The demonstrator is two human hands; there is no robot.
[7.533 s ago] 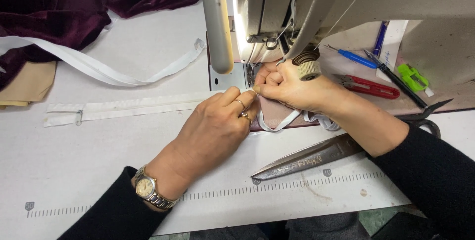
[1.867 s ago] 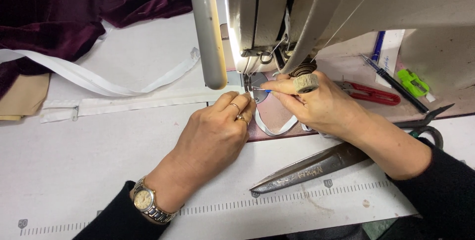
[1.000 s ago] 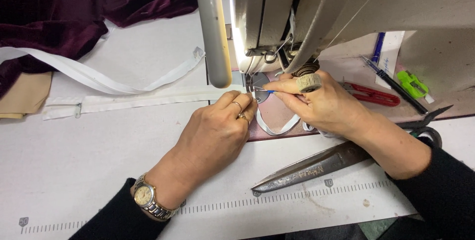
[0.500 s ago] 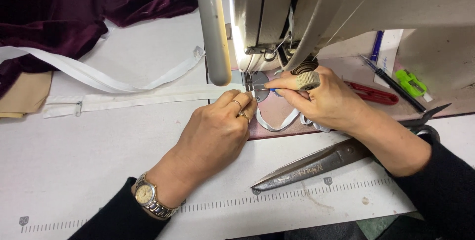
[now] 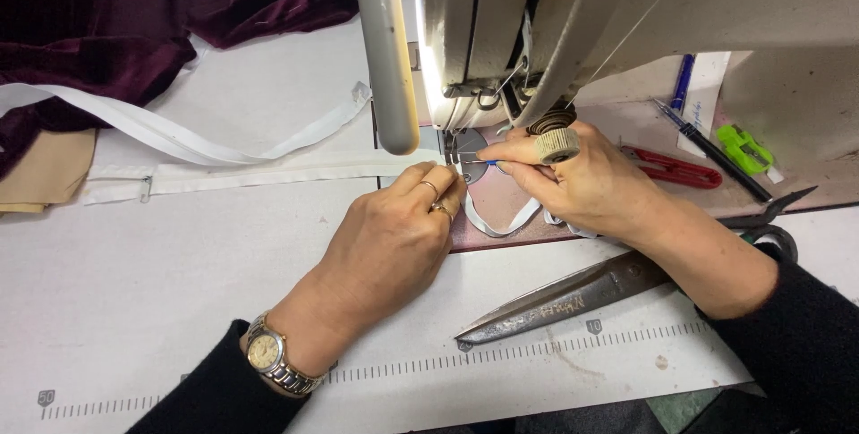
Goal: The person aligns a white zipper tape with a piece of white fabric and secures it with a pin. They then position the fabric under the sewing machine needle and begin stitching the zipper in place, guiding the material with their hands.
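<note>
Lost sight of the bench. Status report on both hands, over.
Left hand pinching white zipper tape by the needle. Right hand gripping a thin tool, tip at the presser foot. Large steel shears lie near the right wrist.

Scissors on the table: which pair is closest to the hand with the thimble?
The big grey metal shears, lying just below the right hand and its wrist. The small red-handled pair sits further back beside the machine, and is much smaller.

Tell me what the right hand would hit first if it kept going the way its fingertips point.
The right hand points leftward at the needle area. It would probably first meet the left hand's fingertips by the white strip, though depth there is hard to judge.
</note>
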